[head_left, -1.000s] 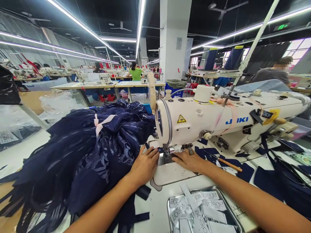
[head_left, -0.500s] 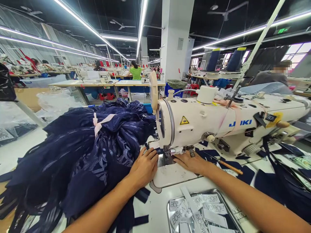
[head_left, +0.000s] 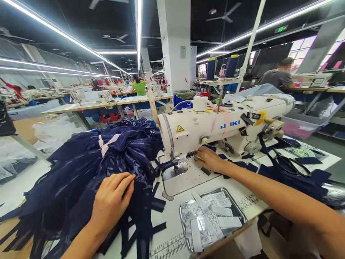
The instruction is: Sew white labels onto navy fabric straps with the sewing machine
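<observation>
My left hand point(head_left: 113, 198) is over the navy fabric pile point(head_left: 72, 172), left of the machine bed, fingers curled with thumb near index finger; whatever they may hold is hidden. My right hand point(head_left: 211, 159) reaches under the arm of the white sewing machine point(head_left: 194, 126), right of the needle, its fingertips partly hidden by a small metal part. A dark strip point(head_left: 167, 164) lies at the presser foot on the metal plate point(head_left: 175, 172). A pink tie point(head_left: 106, 143) binds the pile. The metal tray point(head_left: 244, 218) holds white printed labels point(head_left: 226, 222).
Black-handled scissors point(head_left: 292, 163) lie among navy scraps at the right. Behind the machine stand thread cones point(head_left: 211, 69), a pillar point(head_left: 176, 46) and more worktables. A person in green point(head_left: 139, 87) sits far ahead; another in grey point(head_left: 275, 78) is at the right.
The view has shifted to the right. My left hand has left the needle area and moved back over the pile. My right hand has moved off the needle plate, further right.
</observation>
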The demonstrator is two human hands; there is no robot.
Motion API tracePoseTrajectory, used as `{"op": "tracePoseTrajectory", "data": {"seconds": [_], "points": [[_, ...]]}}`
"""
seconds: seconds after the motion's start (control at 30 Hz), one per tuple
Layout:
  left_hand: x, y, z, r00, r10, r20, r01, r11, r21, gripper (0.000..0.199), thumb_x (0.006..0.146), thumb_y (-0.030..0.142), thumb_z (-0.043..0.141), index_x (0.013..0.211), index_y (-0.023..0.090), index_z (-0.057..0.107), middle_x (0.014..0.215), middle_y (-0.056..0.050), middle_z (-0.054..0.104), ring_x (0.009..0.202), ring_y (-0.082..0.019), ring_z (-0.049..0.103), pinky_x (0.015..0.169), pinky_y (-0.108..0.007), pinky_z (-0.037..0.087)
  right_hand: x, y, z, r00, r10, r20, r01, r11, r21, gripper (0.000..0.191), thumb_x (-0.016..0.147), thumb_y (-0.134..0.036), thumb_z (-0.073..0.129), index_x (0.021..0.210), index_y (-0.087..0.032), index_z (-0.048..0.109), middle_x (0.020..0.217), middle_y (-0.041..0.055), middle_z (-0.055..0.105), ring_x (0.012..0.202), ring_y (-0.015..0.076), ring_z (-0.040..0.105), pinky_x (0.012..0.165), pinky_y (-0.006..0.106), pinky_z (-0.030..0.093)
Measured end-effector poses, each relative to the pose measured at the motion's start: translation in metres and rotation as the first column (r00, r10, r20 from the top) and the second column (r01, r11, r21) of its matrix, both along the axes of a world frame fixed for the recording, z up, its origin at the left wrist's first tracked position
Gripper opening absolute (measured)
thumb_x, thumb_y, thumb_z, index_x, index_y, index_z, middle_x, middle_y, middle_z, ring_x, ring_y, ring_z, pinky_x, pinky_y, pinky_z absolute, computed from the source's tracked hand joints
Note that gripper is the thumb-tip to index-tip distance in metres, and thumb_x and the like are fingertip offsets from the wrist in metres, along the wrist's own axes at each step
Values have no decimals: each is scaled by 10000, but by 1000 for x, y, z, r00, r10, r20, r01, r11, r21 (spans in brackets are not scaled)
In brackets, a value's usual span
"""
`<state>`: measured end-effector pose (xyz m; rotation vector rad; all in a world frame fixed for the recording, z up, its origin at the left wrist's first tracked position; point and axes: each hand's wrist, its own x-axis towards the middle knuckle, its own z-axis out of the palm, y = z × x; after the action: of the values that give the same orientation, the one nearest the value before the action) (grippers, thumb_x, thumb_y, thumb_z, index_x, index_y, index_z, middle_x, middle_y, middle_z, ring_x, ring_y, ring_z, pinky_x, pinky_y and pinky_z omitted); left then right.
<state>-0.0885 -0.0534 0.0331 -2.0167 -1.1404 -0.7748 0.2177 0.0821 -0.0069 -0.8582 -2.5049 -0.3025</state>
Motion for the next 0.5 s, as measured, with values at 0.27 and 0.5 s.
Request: {"op": "tracePoseTrajectory", "data": {"seconds": [0.27,0.5], "points": [[-7,0,10,983,61,-173,-79,992,-98,240,842,209,364,944,177,579,878,-73,648,750,-194,593,672,-334,448,34,-38,3,989,138,49,-128,979,-161,200,844,-219,442,799,-170,631,960,80,584,919,195,494,823,358,382],[3,-1,19,981,42,-189,-106,933,-344,324,798,92,316,897,154,618,823,-67,664,738,-185,594,618,-310,435,32,-43,-10,998,51,44,-47,995,-89,239,846,-228,412,920,-156,627,1071,120,554,1002,245,473,846,433,379]]}}
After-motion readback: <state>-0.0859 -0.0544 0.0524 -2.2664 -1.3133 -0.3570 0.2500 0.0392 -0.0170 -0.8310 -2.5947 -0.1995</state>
